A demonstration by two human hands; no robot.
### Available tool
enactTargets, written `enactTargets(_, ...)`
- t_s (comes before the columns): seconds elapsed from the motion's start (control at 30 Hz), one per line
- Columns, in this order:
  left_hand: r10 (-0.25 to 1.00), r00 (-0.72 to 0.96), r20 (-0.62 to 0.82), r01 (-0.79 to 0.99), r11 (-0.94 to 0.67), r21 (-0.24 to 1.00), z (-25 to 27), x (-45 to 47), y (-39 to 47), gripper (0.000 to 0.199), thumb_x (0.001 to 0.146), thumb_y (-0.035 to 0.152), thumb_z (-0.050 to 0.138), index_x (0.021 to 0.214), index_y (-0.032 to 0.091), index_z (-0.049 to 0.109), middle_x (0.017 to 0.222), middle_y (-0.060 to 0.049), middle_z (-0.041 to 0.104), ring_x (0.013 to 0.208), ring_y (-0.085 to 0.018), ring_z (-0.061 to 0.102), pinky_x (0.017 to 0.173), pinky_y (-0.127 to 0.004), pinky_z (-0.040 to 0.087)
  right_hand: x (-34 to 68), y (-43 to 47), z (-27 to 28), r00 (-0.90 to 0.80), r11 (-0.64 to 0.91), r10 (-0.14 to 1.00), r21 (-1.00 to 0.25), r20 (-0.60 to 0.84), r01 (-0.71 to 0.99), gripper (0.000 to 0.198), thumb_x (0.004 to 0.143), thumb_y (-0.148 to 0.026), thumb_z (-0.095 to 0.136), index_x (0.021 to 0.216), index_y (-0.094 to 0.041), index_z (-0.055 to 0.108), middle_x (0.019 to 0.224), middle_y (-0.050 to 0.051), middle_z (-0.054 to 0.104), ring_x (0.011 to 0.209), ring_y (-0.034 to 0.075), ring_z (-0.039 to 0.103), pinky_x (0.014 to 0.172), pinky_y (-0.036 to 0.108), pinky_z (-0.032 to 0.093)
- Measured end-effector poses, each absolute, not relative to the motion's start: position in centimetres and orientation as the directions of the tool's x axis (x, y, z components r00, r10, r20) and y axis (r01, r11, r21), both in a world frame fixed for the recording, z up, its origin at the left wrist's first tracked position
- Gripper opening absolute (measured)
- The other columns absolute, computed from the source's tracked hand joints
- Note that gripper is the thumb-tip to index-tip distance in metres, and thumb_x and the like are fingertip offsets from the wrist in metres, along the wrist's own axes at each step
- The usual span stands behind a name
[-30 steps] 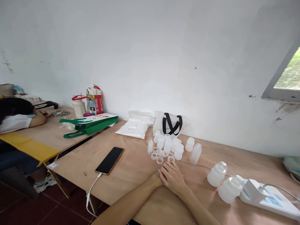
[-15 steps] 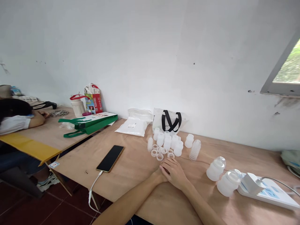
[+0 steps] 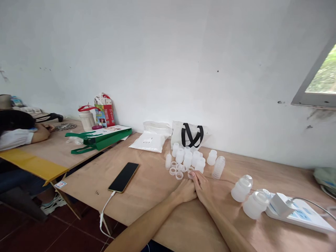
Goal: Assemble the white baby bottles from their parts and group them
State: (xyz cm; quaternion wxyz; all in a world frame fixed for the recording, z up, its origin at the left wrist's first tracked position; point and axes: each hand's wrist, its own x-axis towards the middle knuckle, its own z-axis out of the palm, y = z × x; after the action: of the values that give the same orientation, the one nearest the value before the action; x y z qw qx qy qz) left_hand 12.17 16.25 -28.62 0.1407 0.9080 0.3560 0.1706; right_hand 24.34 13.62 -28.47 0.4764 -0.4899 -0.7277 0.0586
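My left hand [image 3: 186, 191] rests on the wooden table with its fingers curled in, and nothing shows in it. Against it lies my right hand [image 3: 202, 186], turned thumb side up with its fingers reaching forward and apart; no held object shows. Just beyond the fingertips is a translucent ring [image 3: 190, 170], partly covered by the right thumb; whether they touch I cannot tell. More clear rings [image 3: 179, 175] lie to its left. Behind them stand several frosted plastic bottles [image 3: 187, 159], a stack of clear rings or caps [image 3: 168, 161] and a taller stack of clear domed caps [image 3: 218, 168].
Left of my arms lies a phone [image 3: 124, 177] on a white cable. A white package [image 3: 147, 141] and a white bag with black handles [image 3: 178, 134] are by the wall. Two capped bottles [image 3: 256, 204] stand beside a power strip [image 3: 301, 218]. Another person's arm [image 3: 39, 134] rests far left.
My right hand has slid off the top of my left hand and turned thumb side up, slightly to the right. My left hand has shifted a little rightward. The objects have stayed in place.
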Motion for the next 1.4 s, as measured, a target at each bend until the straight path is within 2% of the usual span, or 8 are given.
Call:
enactTargets(0.17, 0.722, 0.672, 0.164, 0.649, -0.681, 0.340, -27.6, 11.6, 16.3, 0.028, 0.085, 0.016, 0.056, 0.105, 0.011, 0.074, 0.096, -0.015, 0.075, 0.084, -0.028, 0.070, 0.073, -0.034, 0.051, 24.7, 14.3, -28.9, -0.033, 0.448, 0.831, -0.632, 0.556, 0.632, 0.038, 0.108, -0.038, 0.036, 0.114, -0.022, 0.069, 0.125, 0.005, 0.067, 0.112, 0.020, 0.065, 0.096, 0.033, 0.050)
enactTargets(0.4, 0.821, 0.525, 0.223, 0.723, -0.569, 0.392, -26.1, 10.8, 16.5, 0.028, 0.092, 0.024, 0.055, 0.073, 0.016, 0.074, 0.083, -0.008, 0.074, 0.077, -0.021, 0.067, 0.072, -0.029, 0.044, 26.2, 15.7, -30.1, -0.056, 0.422, 0.862, -0.650, 0.505, 0.632, 0.038, 0.093, -0.020, 0.037, 0.115, -0.020, 0.068, 0.127, 0.007, 0.067, 0.117, 0.022, 0.064, 0.099, 0.038, 0.051)
enactTargets(0.6, 0.898, 0.315, 0.307, 0.754, -0.434, 0.493, -25.4, 9.9, 17.2, 0.036, 0.104, 0.032, 0.041, 0.091, 0.019, 0.072, 0.097, -0.005, 0.073, 0.084, -0.016, 0.065, 0.070, -0.026, 0.039, 26.2, 15.3, -30.1, -0.092, 0.430, 0.860, -0.615, 0.502, 0.661, 0.037, 0.091, -0.019, 0.042, 0.120, -0.022, 0.065, 0.126, 0.006, 0.066, 0.109, 0.022, 0.066, 0.092, 0.037, 0.053)
enactTargets(0.8, 0.891, 0.306, 0.335, 0.718, -0.447, 0.533, -26.1, 9.5, 17.4, 0.019, 0.102, 0.028, 0.050, 0.110, 0.023, 0.066, 0.113, -0.001, 0.071, 0.095, -0.017, 0.066, 0.072, -0.026, 0.038, 26.1, 14.9, -30.0, -0.109, 0.438, 0.854, -0.589, 0.509, 0.679, 0.035, 0.094, -0.020, 0.041, 0.119, -0.024, 0.065, 0.123, 0.005, 0.066, 0.097, 0.021, 0.068, 0.083, 0.035, 0.054)
enactTargets(0.9, 0.877, 0.334, 0.344, 0.704, -0.475, 0.528, -26.6, 9.5, 17.6, 0.019, 0.099, 0.024, 0.052, 0.109, 0.024, 0.067, 0.114, 0.000, 0.071, 0.096, -0.017, 0.066, 0.074, -0.027, 0.040, 26.3, 15.2, -30.3, -0.107, 0.442, 0.849, -0.583, 0.518, 0.682, 0.036, 0.093, -0.020, 0.040, 0.118, -0.022, 0.065, 0.122, 0.007, 0.066, 0.095, 0.021, 0.069, 0.082, 0.035, 0.055)
enactTargets(1.1, 0.860, 0.362, 0.359, 0.682, -0.507, 0.527, -27.2, 9.4, 18.1, 0.018, 0.097, 0.020, 0.051, 0.103, 0.022, 0.068, 0.111, -0.001, 0.071, 0.094, -0.018, 0.066, 0.074, -0.027, 0.042, 26.5, 15.5, -30.8, -0.130, 0.436, 0.853, -0.552, 0.506, 0.711, 0.039, 0.094, -0.020, 0.041, 0.125, -0.024, 0.063, 0.135, 0.006, 0.063, 0.115, 0.023, 0.065, 0.091, 0.037, 0.054)
enactTargets(1.23, 0.840, 0.373, 0.394, 0.652, -0.540, 0.533, -27.4, 9.6, 18.2, 0.017, 0.096, 0.019, 0.052, 0.103, 0.023, 0.067, 0.105, 0.001, 0.072, 0.093, -0.016, 0.066, 0.076, -0.026, 0.043, 26.5, 15.2, -30.6, -0.125, 0.408, 0.863, -0.528, 0.490, 0.745, 0.034, 0.099, -0.024, 0.042, 0.124, -0.025, 0.064, 0.134, 0.005, 0.064, 0.110, 0.024, 0.068, 0.084, 0.036, 0.055)
enactTargets(1.4, 0.810, 0.316, 0.494, 0.629, -0.568, 0.530, -26.9, 9.0, 18.2, 0.015, 0.098, 0.021, 0.051, 0.103, 0.023, 0.065, 0.105, 0.000, 0.071, 0.102, -0.016, 0.063, 0.083, -0.027, 0.045, 26.6, 14.7, -30.3, -0.127, 0.405, 0.856, -0.497, 0.501, 0.767, 0.037, 0.096, -0.015, 0.038, 0.120, -0.024, 0.064, 0.129, 0.004, 0.066, 0.104, 0.021, 0.069, 0.082, 0.033, 0.055)
